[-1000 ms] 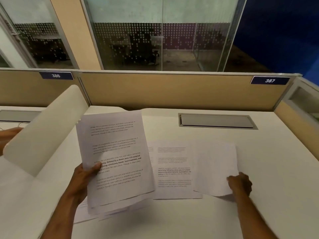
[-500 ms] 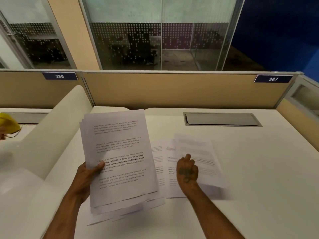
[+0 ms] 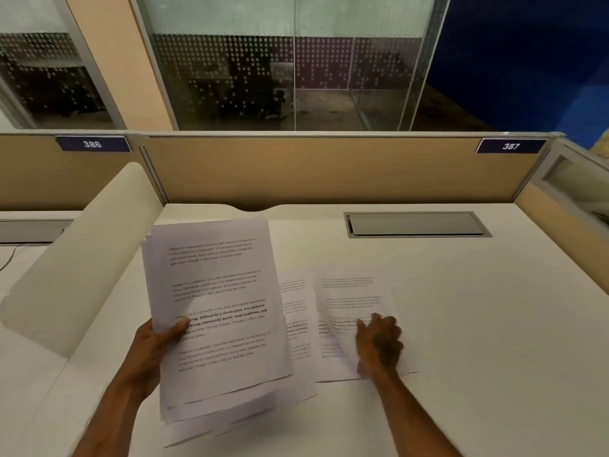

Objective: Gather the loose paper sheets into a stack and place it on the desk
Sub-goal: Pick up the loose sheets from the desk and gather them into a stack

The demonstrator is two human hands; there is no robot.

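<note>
My left hand [image 3: 155,349] grips a stack of printed paper sheets [image 3: 217,311] by its left edge, thumb on top, tilted up above the white desk [image 3: 461,324]. To its right, loose printed sheets lie flat on the desk; the top loose sheet [image 3: 349,301] overlaps another sheet [image 3: 296,311] partly hidden behind the stack. My right hand [image 3: 379,344], blurred, rests on the lower part of the top loose sheet with fingers spread. More sheet edges [image 3: 204,430] show under the held stack.
A tan partition [image 3: 329,169] with labels 386 and 387 closes the desk's far side. A grey cable flap [image 3: 417,224] is set into the desk at the back right. A white curved divider [image 3: 82,252] stands on the left.
My right hand slid a loose sheet from the far right leftward onto the other flat sheets, and now rests on it. The left hand kept holding the stack almost still.
</note>
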